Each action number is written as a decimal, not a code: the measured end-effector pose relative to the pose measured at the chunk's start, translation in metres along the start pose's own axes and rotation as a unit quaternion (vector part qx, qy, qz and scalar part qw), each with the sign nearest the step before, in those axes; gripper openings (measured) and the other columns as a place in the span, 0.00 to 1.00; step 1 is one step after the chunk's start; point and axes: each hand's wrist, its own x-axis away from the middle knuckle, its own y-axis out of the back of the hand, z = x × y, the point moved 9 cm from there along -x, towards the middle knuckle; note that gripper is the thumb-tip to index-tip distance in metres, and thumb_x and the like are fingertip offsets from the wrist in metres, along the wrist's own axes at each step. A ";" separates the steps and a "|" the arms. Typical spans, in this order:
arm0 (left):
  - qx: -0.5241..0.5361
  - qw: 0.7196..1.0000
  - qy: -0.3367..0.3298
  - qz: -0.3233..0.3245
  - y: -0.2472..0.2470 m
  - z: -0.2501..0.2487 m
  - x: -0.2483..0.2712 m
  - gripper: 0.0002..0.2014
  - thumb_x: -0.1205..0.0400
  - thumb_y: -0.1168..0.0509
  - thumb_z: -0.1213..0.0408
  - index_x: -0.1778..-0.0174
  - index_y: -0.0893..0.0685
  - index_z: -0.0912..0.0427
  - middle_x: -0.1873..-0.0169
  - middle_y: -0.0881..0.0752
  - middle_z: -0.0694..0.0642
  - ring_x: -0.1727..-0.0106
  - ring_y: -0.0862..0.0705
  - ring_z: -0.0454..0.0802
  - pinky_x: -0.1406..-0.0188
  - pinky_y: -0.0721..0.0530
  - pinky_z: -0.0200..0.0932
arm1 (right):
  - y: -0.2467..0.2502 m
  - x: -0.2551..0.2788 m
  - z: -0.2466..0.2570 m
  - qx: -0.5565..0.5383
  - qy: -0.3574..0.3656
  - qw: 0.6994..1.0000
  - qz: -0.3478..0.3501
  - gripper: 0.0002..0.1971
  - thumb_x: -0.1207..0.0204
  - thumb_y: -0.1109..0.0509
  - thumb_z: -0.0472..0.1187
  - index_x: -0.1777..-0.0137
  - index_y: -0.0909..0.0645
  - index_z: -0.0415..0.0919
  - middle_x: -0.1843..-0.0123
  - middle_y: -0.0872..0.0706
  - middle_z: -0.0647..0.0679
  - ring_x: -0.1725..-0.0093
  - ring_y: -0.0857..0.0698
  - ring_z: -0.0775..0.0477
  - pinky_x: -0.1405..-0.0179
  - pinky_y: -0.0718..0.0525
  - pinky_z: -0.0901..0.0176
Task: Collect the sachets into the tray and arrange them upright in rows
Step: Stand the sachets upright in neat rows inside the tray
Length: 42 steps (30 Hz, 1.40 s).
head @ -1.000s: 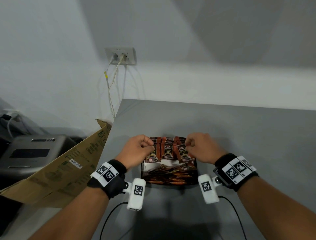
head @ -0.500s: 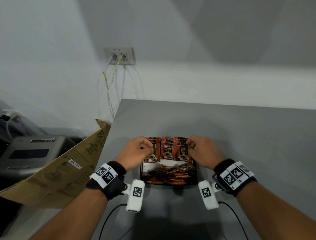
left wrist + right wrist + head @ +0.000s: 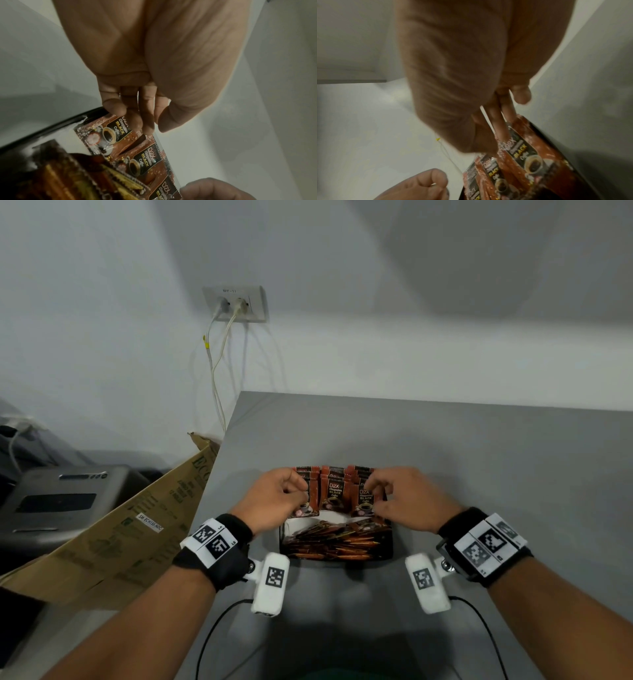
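Grey table | tray | both grips pinch upright sachets

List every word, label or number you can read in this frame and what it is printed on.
"D2X", "BLACK", "Coffee": on the upright sachets in the tray; the word between is blurred.
"SM ECH15E-NDC": white sticker on the cardboard box; uncertain.
"ECO": box flap, partly cut off.
Wall socket label: too small.
Wristband markers: codes only.
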 end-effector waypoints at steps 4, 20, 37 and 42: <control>-0.030 0.999 -0.008 0.037 -0.010 -0.010 0.004 0.07 0.19 0.29 0.67 0.49 0.16 0.52 0.56 0.09 0.57 0.53 0.10 0.59 0.45 0.12 0.57 | -0.022 0.010 0.018 0.135 0.028 0.978 0.155 0.19 0.25 0.27 0.38 0.35 0.16 0.50 0.47 0.19 0.59 0.57 0.23 0.64 0.64 0.32 0.75; -0.217 0.948 -0.003 0.233 -0.057 -0.008 0.008 0.15 0.18 0.29 0.57 0.37 0.13 0.39 0.44 0.18 0.42 0.47 0.20 0.42 0.36 0.20 0.45 | -0.035 0.005 0.003 0.148 0.011 0.985 0.088 0.15 0.20 0.33 0.33 0.38 0.14 0.49 0.45 0.13 0.52 0.52 0.17 0.53 0.58 0.25 0.65; -0.296 0.922 -0.075 0.238 -0.061 -0.017 0.005 0.19 0.12 0.38 0.58 0.26 0.24 0.38 0.33 0.17 0.46 0.38 0.18 0.48 0.37 0.18 0.45 | -0.041 0.003 0.003 0.100 0.021 0.993 0.063 0.14 0.24 0.37 0.33 0.47 0.14 0.49 0.53 0.14 0.53 0.55 0.15 0.51 0.57 0.14 0.57; -0.315 0.919 -0.097 0.218 -0.061 -0.019 0.007 0.23 0.13 0.44 0.69 0.26 0.24 0.41 0.33 0.17 0.52 0.40 0.18 0.51 0.40 0.16 0.49 | -0.040 0.003 0.001 0.088 0.025 0.995 0.051 0.14 0.23 0.37 0.33 0.46 0.14 0.49 0.53 0.15 0.55 0.56 0.15 0.52 0.58 0.15 0.60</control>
